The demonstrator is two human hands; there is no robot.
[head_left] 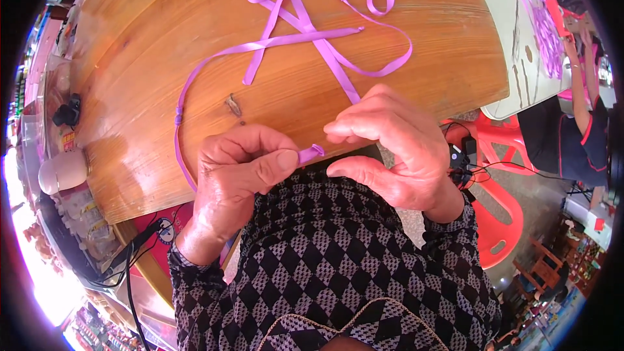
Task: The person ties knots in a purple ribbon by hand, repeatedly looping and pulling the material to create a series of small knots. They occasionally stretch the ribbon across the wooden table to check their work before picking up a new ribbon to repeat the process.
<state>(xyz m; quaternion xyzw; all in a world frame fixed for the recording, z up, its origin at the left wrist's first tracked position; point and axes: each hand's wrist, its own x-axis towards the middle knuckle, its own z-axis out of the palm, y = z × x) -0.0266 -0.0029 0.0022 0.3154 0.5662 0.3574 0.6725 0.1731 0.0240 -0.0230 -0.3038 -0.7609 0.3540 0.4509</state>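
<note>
My left hand (pixel 244 166) pinches a purple ribbon (pixel 270 41) near one end, between thumb and bent forefinger. A short folded or knotted tip sticks out past the thumb, toward my right hand. My right hand (pixel 393 149) is held just beside that tip, thumb and fingers apart with a gap between them and nothing in them. More of the ribbon lies in loops and crossing strands over the wooden table, with small wrapped knots on some strands. One strand runs down to my left wrist; another passes behind my right hand.
The wooden table (pixel 149 32) ends right before me. Beside it at right stands a white table (pixel 520 58) with a heap of purple ribbon (pixel 546 39). Red plastic stools (pixel 497 227) and another person (pixel 569 136) are at right. A white rounded object (pixel 63 172) and dark cables are at left.
</note>
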